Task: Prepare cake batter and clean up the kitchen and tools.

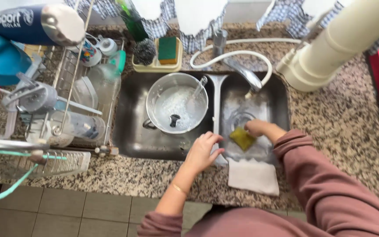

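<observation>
Head view, left to right. Dish rack [66,87] at 9 o'clock: dark blue bottle [31,24] with white lettering lies on top. Steel pot [177,103] of sudsy water in left basin. Left hand [203,151] rests on sink divider [216,109], fingers loosely curled, holding nothing. Right hand [256,128] in right basin, fingers closed on yellow-green sponge [242,138]: likely soft, light, wet, slippery; best gripped across its flat sides. White cloth [253,175] at 6 o'clock. Green-topped sponge [167,49] in tray at 12.

Home kitchen, double sink [137,145] (steel), dish rack [66,83]
</observation>
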